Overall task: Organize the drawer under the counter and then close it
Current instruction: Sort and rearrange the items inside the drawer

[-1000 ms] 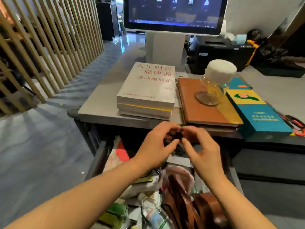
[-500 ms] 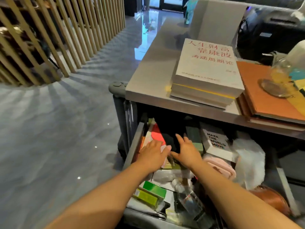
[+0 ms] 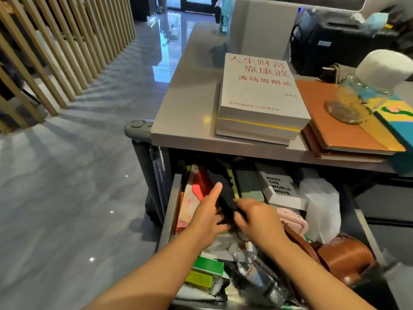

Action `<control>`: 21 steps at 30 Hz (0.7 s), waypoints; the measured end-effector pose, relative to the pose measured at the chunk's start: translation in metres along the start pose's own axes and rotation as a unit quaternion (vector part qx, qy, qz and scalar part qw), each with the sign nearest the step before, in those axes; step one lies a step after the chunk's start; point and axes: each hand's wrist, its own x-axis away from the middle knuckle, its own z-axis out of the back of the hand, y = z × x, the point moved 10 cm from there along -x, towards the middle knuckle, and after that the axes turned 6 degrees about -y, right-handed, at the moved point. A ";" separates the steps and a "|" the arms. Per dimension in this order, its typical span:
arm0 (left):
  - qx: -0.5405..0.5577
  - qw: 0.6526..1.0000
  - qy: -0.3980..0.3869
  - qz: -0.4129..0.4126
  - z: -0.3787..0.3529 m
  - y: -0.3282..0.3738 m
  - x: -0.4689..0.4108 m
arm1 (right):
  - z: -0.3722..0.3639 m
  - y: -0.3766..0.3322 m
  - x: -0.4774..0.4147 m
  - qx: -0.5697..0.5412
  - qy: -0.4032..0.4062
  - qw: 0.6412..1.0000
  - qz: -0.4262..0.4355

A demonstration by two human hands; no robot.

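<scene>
The drawer [image 3: 171, 211] under the grey counter [image 3: 190, 108] stands pulled out and is crowded with clutter. Both hands reach into its left rear part. My left hand [image 3: 206, 217] and my right hand [image 3: 257, 217] hold a flat black object [image 3: 223, 191] between them, the left thumb lying along its left edge and the right fingers curled over its near end. Beside it lie a red and pink packet [image 3: 194, 193], a grey box printed "MAKE THE WORLD MOVE" [image 3: 279, 186], a white plastic bag [image 3: 321, 206], a plastic bottle [image 3: 257, 271], green boxes [image 3: 207, 267] and a brown leather case [image 3: 344, 258].
On the counter sit a stack of white books [image 3: 259, 97], brown notebooks [image 3: 339, 126], a glass jar with a white lid [image 3: 366, 88], a teal box [image 3: 400, 121] and a black printer [image 3: 335, 39]. A dark suitcase [image 3: 143, 153] stands left of the drawer. Wooden slats [image 3: 55, 52] line the glossy floor.
The view dropped from the counter top to the drawer. Both hands went down from counter-edge height into the drawer's left rear and now hold the black object there.
</scene>
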 end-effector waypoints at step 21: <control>-0.054 0.986 0.160 -0.014 0.070 0.004 0.029 | -0.080 0.057 -0.076 -0.507 -0.086 0.812 -0.277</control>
